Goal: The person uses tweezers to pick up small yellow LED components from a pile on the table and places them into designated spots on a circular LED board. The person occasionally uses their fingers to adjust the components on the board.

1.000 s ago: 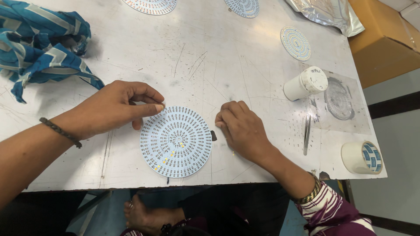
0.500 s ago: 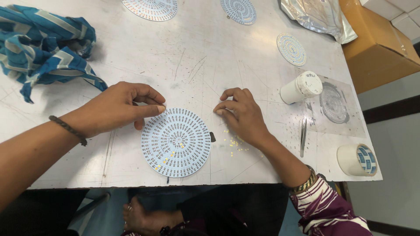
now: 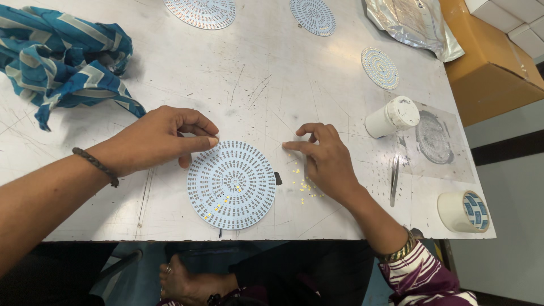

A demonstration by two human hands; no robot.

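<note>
A round white circuit board (image 3: 231,184) with rings of small pads lies flat near the table's front edge. My left hand (image 3: 161,140) rests at its upper left rim, thumb and fingers pinched on the edge. My right hand (image 3: 324,161) is just right of the board, fingers spread, with the index fingertip pressed on the table top. Several tiny yellow chips (image 3: 300,182) lie scattered on the table under and beside that hand. A few yellow chips sit on the board's lower left part.
A blue patterned cloth (image 3: 62,62) lies at the left. More round boards (image 3: 201,11) (image 3: 313,16) (image 3: 379,68) lie farther back. At the right are a white tub (image 3: 391,118) on its side, tweezers (image 3: 394,181), a tape roll (image 3: 464,211), a foil bag (image 3: 413,22) and a cardboard box (image 3: 487,68).
My right hand has shifted up and to the right, stretching its index finger out and uncovering the yellow chips. My left hand has stayed on the board's rim.
</note>
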